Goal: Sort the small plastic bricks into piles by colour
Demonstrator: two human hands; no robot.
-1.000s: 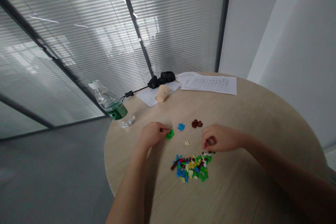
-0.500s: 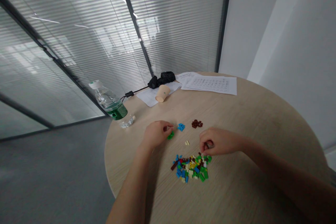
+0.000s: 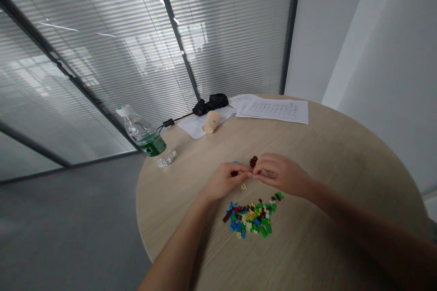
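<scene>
My left hand (image 3: 228,180) and my right hand (image 3: 278,173) meet at the fingertips above the table, both pinched closed. Whatever lies between their fingertips is too small to make out. Just behind my right fingers sits a small pile of dark brown bricks (image 3: 253,161). A bit of the blue bricks (image 3: 236,162) shows behind my left hand, and the green group beside them is hidden. Under the fingertips lie a few cream bricks (image 3: 244,187). Nearer to me is a mixed heap of coloured bricks (image 3: 251,218), with some green and brown pieces at its right end.
On the round wooden table (image 3: 327,145), a water bottle (image 3: 146,138) stands at the left edge. Toward the back are a paper cup (image 3: 211,122) on its side, a black bundle (image 3: 216,100) with a cable, and printed sheets (image 3: 283,110).
My left hand has moved right, off the green bricks. My right hand has risen from the mixed heap to meet it. Some pieces at the heap's right end now lie farther out.
</scene>
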